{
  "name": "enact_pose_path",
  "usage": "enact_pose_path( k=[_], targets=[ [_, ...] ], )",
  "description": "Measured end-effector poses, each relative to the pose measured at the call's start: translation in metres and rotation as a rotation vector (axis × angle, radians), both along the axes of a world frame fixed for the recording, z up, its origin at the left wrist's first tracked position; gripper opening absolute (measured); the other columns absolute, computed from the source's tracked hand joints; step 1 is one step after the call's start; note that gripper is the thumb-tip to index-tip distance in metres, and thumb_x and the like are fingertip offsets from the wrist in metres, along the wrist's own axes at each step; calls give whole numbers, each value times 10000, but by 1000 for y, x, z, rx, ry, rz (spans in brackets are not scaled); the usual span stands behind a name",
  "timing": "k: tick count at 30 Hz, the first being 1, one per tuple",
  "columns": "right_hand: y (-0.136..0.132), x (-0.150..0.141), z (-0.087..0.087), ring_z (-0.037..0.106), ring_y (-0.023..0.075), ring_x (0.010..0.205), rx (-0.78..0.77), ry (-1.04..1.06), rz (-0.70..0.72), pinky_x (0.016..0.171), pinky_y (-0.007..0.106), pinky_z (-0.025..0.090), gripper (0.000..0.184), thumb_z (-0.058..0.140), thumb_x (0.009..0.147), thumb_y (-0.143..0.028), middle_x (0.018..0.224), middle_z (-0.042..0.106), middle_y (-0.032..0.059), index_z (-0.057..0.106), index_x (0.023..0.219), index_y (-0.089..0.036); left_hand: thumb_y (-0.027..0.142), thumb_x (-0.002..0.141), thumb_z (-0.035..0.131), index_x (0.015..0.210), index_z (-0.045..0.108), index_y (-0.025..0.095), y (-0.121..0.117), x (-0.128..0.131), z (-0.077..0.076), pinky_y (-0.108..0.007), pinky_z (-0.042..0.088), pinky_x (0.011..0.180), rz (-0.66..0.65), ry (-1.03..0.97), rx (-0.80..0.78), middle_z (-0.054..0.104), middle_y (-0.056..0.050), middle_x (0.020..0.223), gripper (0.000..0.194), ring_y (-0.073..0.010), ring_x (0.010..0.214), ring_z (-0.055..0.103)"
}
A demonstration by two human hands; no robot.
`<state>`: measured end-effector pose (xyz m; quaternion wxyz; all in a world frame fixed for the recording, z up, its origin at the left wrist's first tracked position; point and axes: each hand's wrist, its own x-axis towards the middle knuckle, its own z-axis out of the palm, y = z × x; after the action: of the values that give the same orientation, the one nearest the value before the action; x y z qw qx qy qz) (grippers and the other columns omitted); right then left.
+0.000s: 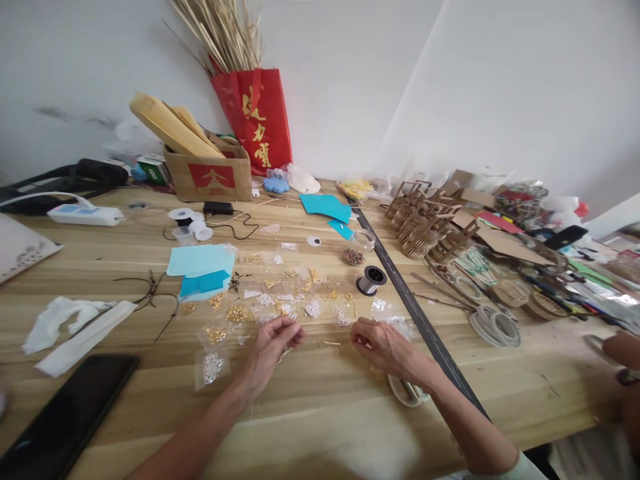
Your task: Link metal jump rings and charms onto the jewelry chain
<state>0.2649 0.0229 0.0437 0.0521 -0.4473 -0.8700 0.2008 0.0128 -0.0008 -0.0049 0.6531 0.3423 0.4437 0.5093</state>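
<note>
My left hand point(280, 343) is closed in a pinch above the wooden table, and a thin chain-like strand point(284, 356) hangs below its fingers. Across from it, my right hand point(380, 345) has its fingers curled together; whatever they hold is too small or hidden. Between the hands lies a small pale pin-like piece point(332, 343). Just beyond them are little bags of gold findings point(239, 313) and silver-white beads point(313, 307). A spool of thin wire point(371, 281) stands past my right hand. Pliers with pale handles point(407, 392) lie partly under my right wrist.
At the left are a black phone point(70, 413), white strips point(85, 337) and blue cards point(203, 267). A cardboard box point(207, 177) and a red bag point(273, 113) stand at the back. Small woven baskets point(420, 223) crowd the right. Another person's hand point(623, 350) shows at the right edge.
</note>
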Motion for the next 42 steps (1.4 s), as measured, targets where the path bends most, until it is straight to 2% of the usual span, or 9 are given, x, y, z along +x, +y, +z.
enact_pose_path(
  k=[4, 10, 15, 19, 21, 25, 31, 34, 42],
  targets=[
    [2, 0, 1, 522, 124, 654, -83, 114, 4, 627, 239, 369, 148, 525, 857, -94, 801, 576, 13, 623, 784, -178, 440, 692, 763, 719, 672, 150, 0, -1, 2, -236, 447, 676, -12, 86, 57, 680, -22, 710, 305, -128, 679, 576],
    [3, -3, 3, 503, 119, 647, -191, 215, -42, 601, 227, 357, 111, 588, 843, -129, 773, 527, -2, 685, 814, -176, 392, 749, 686, 715, 659, 165, -1, 3, 8, -263, 449, 725, -49, 282, 112, 692, -27, 737, 231, -168, 751, 611],
    [5, -4, 1, 447, 113, 634, -286, 320, -45, 588, 222, 343, 87, 626, 827, -171, 733, 499, -13, 704, 788, -171, 398, 750, 655, 749, 664, 170, -1, 16, 8, -310, 467, 774, -191, 285, 160, 734, -69, 865, 229, -219, 845, 647],
    [6, -6, -1, 448, 108, 630, -352, 405, -59, 574, 220, 336, 87, 635, 822, -195, 735, 504, -14, 705, 781, -166, 373, 737, 652, 685, 624, 180, 1, 27, 11, -317, 453, 807, -314, 269, 164, 732, -73, 905, 202, -234, 914, 644],
    [7, -7, -1, 457, 105, 629, -392, 459, -63, 569, 220, 336, 96, 638, 826, -219, 742, 517, -12, 706, 785, -163, 358, 716, 664, 655, 611, 181, 2, 32, 14, -302, 441, 782, -365, 270, 166, 715, -52, 829, 195, -219, 873, 637],
    [7, -8, -2, 462, 102, 624, -453, 566, -71, 571, 225, 344, 167, 665, 832, -312, 737, 528, -13, 703, 779, -159, 358, 706, 678, 674, 633, 171, 2, 41, 22, -263, 374, 638, -426, 315, 124, 619, 13, 644, 195, -148, 649, 546],
    [9, -4, -2, 498, 123, 661, -411, 635, -85, 595, 242, 365, 253, 648, 847, -396, 751, 563, 5, 676, 789, -152, 380, 717, 696, 715, 671, 163, 0, 51, 22, -276, 383, 688, -426, 169, 79, 710, -41, 736, 219, -163, 703, 563],
    [11, 1, -4, 487, 123, 644, -368, 639, -128, 581, 239, 366, 249, 635, 842, -394, 733, 548, 0, 648, 784, -153, 383, 705, 719, 681, 662, 155, 0, 50, 19, -285, 398, 696, -400, 101, 51, 712, -51, 685, 236, -164, 668, 580],
    [13, 8, -8, 507, 133, 632, -247, 553, -197, 571, 238, 396, 124, 580, 835, -263, 708, 574, 5, 620, 804, -149, 380, 742, 724, 696, 655, 147, -6, 35, 7, -279, 417, 678, -344, 62, 12, 713, -47, 696, 247, -163, 673, 629]
  ],
)
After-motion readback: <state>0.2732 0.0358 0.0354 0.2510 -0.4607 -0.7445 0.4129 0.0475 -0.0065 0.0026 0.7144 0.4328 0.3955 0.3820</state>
